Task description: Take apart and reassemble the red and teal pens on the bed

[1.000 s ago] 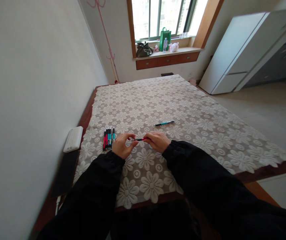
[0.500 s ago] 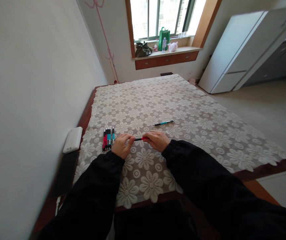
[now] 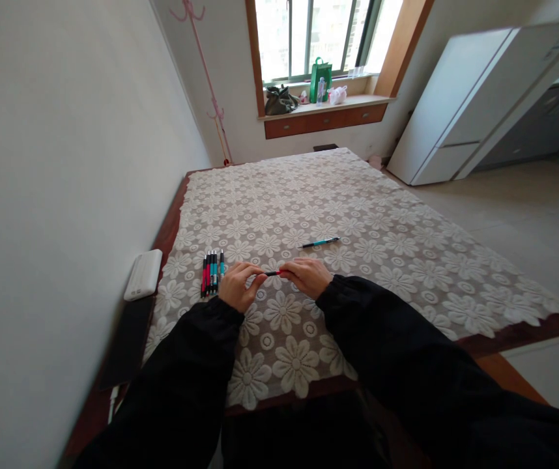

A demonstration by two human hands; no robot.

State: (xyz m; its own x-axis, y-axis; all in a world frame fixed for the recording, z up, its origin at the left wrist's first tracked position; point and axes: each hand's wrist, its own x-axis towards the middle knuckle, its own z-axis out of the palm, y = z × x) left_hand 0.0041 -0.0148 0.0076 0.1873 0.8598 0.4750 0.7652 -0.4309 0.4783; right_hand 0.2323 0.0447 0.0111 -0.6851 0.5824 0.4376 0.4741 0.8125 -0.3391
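From the head camera, the left hand (image 3: 240,285) and the right hand (image 3: 307,276) meet over the lace-covered bench (image 3: 406,260), both in black sleeves; between them they hold a red and black pen (image 3: 273,273), lying level just above the cloth, the left fingertips (image 3: 258,276) pinched on its dark end and the right fingers closed round its red end. Just to the left of the left hand a row of pens (image 3: 212,271) lies side by side on the cloth, red, black and teal, all pointing away from the person; a single teal pen (image 3: 320,243) lies apart, farther out on the bench beyond the hands. At the bench's left edge by the wall rests a white box (image 3: 143,274); on the window sill stands a green bag (image 3: 320,79).
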